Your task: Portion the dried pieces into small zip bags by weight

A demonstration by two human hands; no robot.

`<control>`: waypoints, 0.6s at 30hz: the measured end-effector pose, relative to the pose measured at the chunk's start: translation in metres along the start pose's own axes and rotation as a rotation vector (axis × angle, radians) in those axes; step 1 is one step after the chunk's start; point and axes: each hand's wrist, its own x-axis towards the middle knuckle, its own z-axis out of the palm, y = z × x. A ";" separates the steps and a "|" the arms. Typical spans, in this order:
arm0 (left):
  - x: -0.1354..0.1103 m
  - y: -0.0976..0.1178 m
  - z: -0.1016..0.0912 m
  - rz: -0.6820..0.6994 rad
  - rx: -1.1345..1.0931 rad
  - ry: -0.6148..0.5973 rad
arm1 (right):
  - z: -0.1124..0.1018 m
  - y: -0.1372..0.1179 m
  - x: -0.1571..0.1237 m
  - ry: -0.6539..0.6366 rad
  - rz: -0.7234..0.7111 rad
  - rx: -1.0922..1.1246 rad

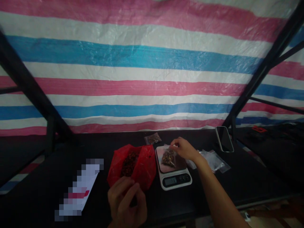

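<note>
My right hand pinches the top edge of a small clear plastic bag filled with brownish dried pieces. That bag rests on the plate of a white digital kitchen scale, whose display is lit. My left hand is in front of an open red plastic bag, its fingers curled and thumb drawn in; whatever they may hold is hidden. Dark reddish-brown dried pieces fill the red bag's mouth.
Behind the scale lies another small filled bag. Flat clear bags are right of it, near a phone. A partly blurred white packet lies at left. Black slanted posts and a striped sheet stand behind the black table.
</note>
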 end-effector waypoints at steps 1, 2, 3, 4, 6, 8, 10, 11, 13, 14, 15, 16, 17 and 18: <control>0.002 0.002 0.001 -0.017 -0.027 -0.016 | -0.005 -0.006 -0.002 -0.011 -0.016 0.020; 0.003 0.003 0.001 -0.041 -0.054 -0.028 | -0.011 -0.014 -0.005 -0.030 -0.042 0.054; 0.005 0.004 0.002 -0.069 -0.079 -0.040 | -0.018 -0.024 -0.008 -0.052 -0.073 0.095; 0.007 0.004 0.003 -0.105 -0.098 -0.052 | -0.026 -0.035 -0.013 -0.091 -0.113 0.162; 0.008 0.004 0.003 -0.188 -0.124 -0.086 | -0.041 -0.061 -0.024 -0.152 -0.184 0.275; 0.007 0.004 0.003 -0.262 -0.131 -0.140 | -0.048 -0.090 -0.035 -0.181 -0.222 0.308; 0.005 0.007 0.000 -0.323 -0.127 -0.197 | -0.044 -0.118 -0.045 -0.122 -0.225 0.330; 0.003 0.010 -0.001 -0.362 -0.130 -0.222 | -0.038 -0.131 -0.048 -0.087 -0.220 0.343; 0.001 0.016 -0.004 -0.508 -0.167 -0.256 | -0.018 -0.152 -0.051 -0.047 -0.189 0.379; 0.000 0.018 -0.006 -0.619 -0.203 -0.258 | -0.007 -0.159 -0.051 -0.049 -0.167 0.405; 0.001 0.020 -0.006 -0.744 -0.247 -0.252 | 0.005 -0.165 -0.049 -0.057 -0.150 0.433; 0.002 0.020 -0.007 -0.866 -0.298 -0.242 | 0.015 -0.168 -0.047 -0.067 -0.148 0.455; 0.003 0.019 -0.008 -0.976 -0.352 -0.232 | 0.025 -0.169 -0.044 -0.074 -0.158 0.471; 0.005 0.017 -0.008 -1.068 -0.402 -0.225 | 0.034 -0.168 -0.040 -0.077 -0.172 0.481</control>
